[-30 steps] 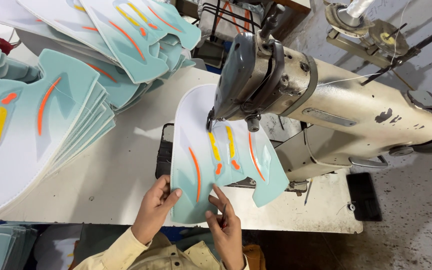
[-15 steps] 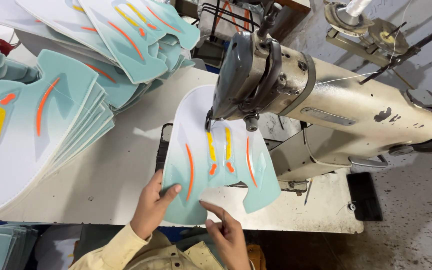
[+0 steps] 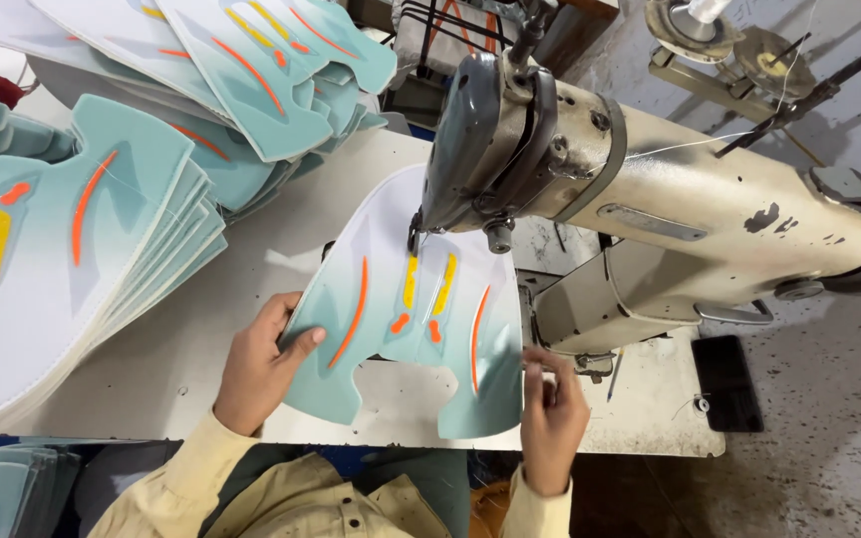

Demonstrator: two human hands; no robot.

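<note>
Our teal shoe-upper panel (image 3: 406,329), a thin, flexible printed sheet with orange and yellow stripes, lies flat under the sewing machine (image 3: 640,199) head near the table (image 3: 151,369)'s front edge. We judge it light and best pinched at its edges: our left hand (image 3: 261,369) grips its left lobe, our right hand (image 3: 550,418) pinches the right edge. Matching panel stacks (image 3: 62,249) sit at the left.

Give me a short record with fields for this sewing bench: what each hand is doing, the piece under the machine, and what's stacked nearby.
Left hand: left hand grips the left edge of the teal shaped panel with orange and yellow stripes
Right hand: right hand pinches the panel's lower right edge
Panel position: flat on the white worktable, its top under the head of the cream industrial sewing machine
Nearby: stacks of matching teal panels on the table's left and rear
Needle contact: cannot tell
</note>
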